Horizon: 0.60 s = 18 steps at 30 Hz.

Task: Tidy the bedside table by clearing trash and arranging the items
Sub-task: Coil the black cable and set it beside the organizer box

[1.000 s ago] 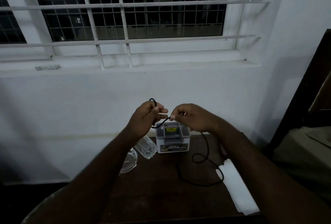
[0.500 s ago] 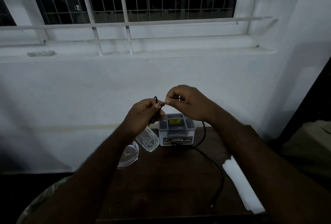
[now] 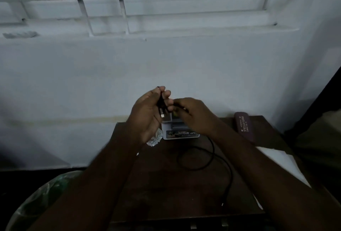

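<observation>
A thin black cable (image 3: pixel 212 156) trails in a loop across the dark wooden bedside table (image 3: pixel 156 184). My left hand (image 3: pixel 149 116) holds a folded bunch of that cable upright, its plug end hanging below the fingers. My right hand (image 3: pixel 191 114) pinches the cable right beside the left, both raised above the table's back edge. Behind my hands stands a small grey and white box (image 3: pixel 180 132). A clear glass (image 3: pixel 154 139) lies next to the box, mostly hidden by my left wrist.
A maroon case (image 3: pixel 244 126) lies at the table's back right. A white paper sheet (image 3: pixel 284 166) hangs over the right edge. A bin lined with a green bag (image 3: pixel 46 195) stands at the lower left. A white wall and barred window rise behind.
The view has tilted down and shifted, bringing the maroon case in. My left hand has gathered more cable into a bunch, and the slack on the table now forms a loop.
</observation>
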Motion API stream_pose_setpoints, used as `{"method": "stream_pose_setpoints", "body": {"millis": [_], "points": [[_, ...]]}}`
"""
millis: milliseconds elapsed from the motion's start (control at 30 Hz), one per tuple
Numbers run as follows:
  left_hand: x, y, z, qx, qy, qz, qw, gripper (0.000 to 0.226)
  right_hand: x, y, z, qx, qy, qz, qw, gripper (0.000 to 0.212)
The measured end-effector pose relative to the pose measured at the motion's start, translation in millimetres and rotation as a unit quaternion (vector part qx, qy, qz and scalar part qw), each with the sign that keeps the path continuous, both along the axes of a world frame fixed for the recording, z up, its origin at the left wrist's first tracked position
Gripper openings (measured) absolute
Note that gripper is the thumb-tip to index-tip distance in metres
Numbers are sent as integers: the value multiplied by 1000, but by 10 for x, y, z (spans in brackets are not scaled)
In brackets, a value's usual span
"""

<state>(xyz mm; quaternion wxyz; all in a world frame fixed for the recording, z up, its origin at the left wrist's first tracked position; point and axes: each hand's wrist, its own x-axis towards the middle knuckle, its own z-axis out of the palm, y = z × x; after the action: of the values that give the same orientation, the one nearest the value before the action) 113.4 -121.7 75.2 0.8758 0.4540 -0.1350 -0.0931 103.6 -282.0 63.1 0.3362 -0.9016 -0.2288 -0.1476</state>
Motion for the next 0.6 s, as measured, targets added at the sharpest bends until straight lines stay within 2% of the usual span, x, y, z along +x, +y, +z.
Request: {"method": "stream_pose_setpoints", "body": {"millis": [33,133,267,367,433,500,533,567,600], "points": [[17,-14,-12,3,-1,25,1000,21,-49,16,-25,-5,8,4,1000,16],[32,-35,-36,43,-29,93,994,19,-191,72,12,-34,23,17,999,29],[31,-58,-23,114,-57,182,975,18,-319,107,122,-97,83,48,991,24],[41,10,-33,244,-146,235,929,17,-407,77,334,-107,128,73,983,19],[57,75,-75,346,-226,224,883,15,-416,20,487,-80,132,58,986,13],[32,118,-88,449,-291,197,822,17,-374,-51,614,-66,101,45,992,11],[-1,125,-80,473,-311,175,805,20,-336,-86,660,-72,80,40,993,12],[-45,125,-53,466,-309,145,816,22,-291,-121,693,-87,57,33,994,14],[-103,124,-9,433,-286,104,848,25,-238,-153,711,-100,29,27,994,15]]}}
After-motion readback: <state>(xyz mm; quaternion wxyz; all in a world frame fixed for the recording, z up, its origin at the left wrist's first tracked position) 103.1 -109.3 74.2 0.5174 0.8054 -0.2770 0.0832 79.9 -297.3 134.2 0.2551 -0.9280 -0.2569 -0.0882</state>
